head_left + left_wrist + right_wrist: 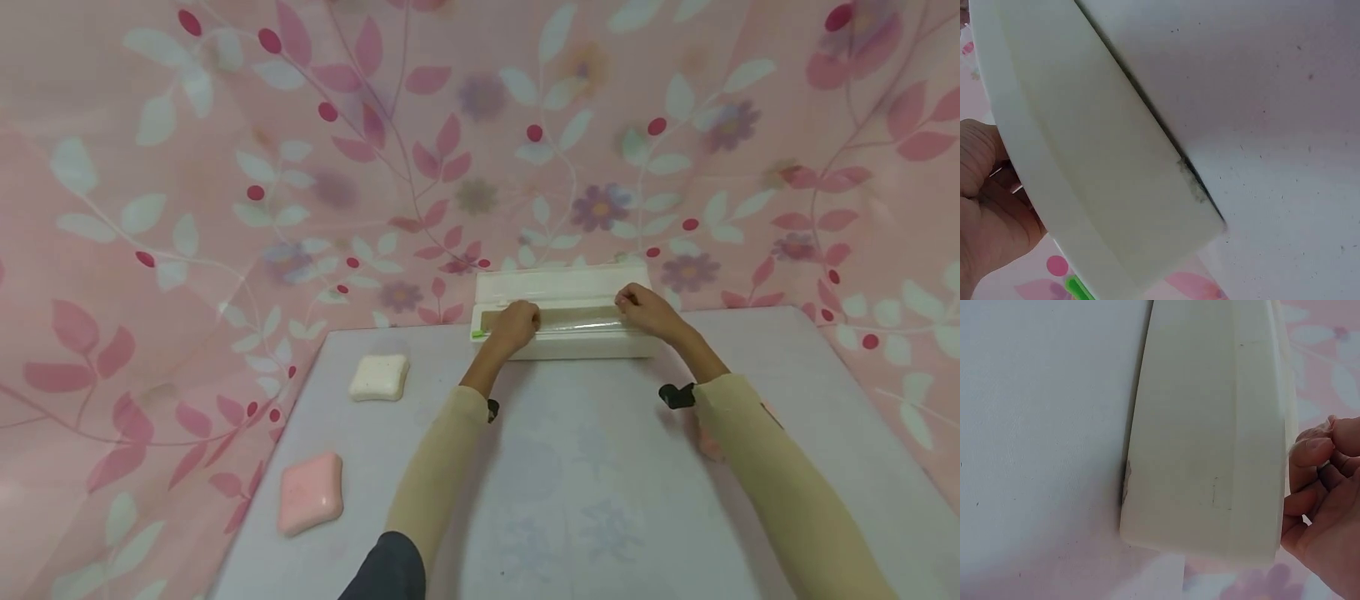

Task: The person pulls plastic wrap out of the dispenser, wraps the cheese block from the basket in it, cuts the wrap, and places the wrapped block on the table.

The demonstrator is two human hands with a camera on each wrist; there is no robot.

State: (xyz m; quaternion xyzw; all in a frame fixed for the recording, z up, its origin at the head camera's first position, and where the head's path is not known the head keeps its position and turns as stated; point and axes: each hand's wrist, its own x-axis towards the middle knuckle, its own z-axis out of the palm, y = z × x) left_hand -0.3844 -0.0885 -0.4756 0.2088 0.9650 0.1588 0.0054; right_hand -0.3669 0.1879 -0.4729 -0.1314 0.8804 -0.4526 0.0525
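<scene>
Pinching glossy clear film [577, 320] above a scuffed, oblong white box [581, 347]: left fingers [1010, 219], right fingers [1311, 455]

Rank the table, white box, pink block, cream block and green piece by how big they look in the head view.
1. Table
2. White box
3. Pink block and cream block: order unsure; the pink looks larger but sits nearer the camera
4. Green piece
</scene>
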